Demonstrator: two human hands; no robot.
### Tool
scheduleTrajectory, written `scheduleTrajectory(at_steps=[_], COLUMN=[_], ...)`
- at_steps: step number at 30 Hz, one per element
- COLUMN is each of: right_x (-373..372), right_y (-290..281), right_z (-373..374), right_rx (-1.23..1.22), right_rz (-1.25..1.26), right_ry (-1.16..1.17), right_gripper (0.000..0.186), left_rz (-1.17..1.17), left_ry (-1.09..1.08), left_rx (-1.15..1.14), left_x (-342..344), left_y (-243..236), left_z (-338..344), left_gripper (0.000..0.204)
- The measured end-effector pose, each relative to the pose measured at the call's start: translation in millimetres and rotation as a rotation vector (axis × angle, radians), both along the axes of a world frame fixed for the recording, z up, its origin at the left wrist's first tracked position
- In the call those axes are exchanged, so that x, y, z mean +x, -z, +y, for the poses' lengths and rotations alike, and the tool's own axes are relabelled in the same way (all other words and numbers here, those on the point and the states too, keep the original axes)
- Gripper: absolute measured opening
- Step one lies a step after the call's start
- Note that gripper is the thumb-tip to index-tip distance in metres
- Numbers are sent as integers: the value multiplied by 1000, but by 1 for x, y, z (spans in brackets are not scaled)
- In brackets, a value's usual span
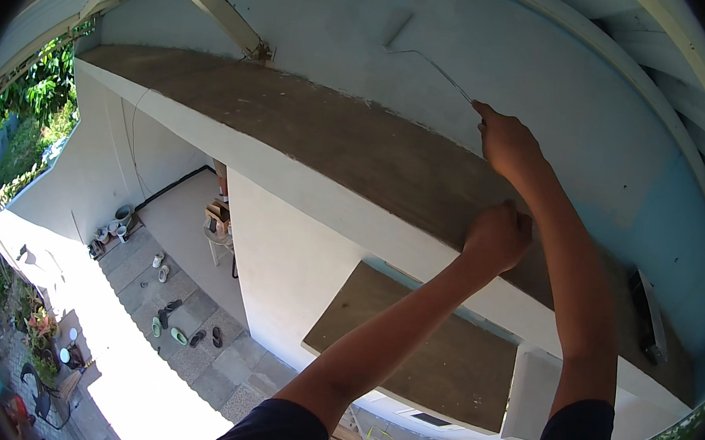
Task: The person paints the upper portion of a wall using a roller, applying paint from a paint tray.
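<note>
My right hand (508, 142) is closed round the handle end of a paint roller, its arm stretched up and forward. The roller's thin bent metal rod (439, 67) runs up and left from the fist to a narrow roller head (400, 29), which lies against the painted wall (329, 23). The wall is pale grey-blue, with a brighter blue patch on the right. Below and left of the right wrist, my left hand (497, 236) is curled into a fist over the brown concrete ledge (294, 121). Whatever its fingers hold, if anything, is hidden.
A sloping roof beam (208, 2) meets the ledge at the upper left. A dark flat object (647, 316) lies on the ledge's right end. A lower brown slab (417, 345) juts out beneath. Far below, sandals (178, 336) and pots (122, 215) stand on the paving.
</note>
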State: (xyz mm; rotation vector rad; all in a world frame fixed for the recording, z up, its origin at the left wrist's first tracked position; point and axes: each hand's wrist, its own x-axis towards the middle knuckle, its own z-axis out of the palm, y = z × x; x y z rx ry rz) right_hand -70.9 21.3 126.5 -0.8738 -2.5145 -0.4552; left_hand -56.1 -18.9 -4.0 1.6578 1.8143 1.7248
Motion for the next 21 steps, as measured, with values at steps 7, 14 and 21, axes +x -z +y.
scheduleTrajectory(at_steps=[7,14,21], right_x=[84,-83,-29], right_y=[12,-5,-22], right_z=[-18,-12,20], right_rx=[-24,61,34], right_rz=[-80,-23,-34], right_ry=[120,-59,-25], right_gripper=[45,51,45], left_rz=[-4,363,221], left_ry=[5,-55,-25], left_rx=[-35,61,-26], left_x=[0,3,5], left_y=[-5,14,-5], left_z=[-18,-4,-10], left_gripper=[33,38,32])
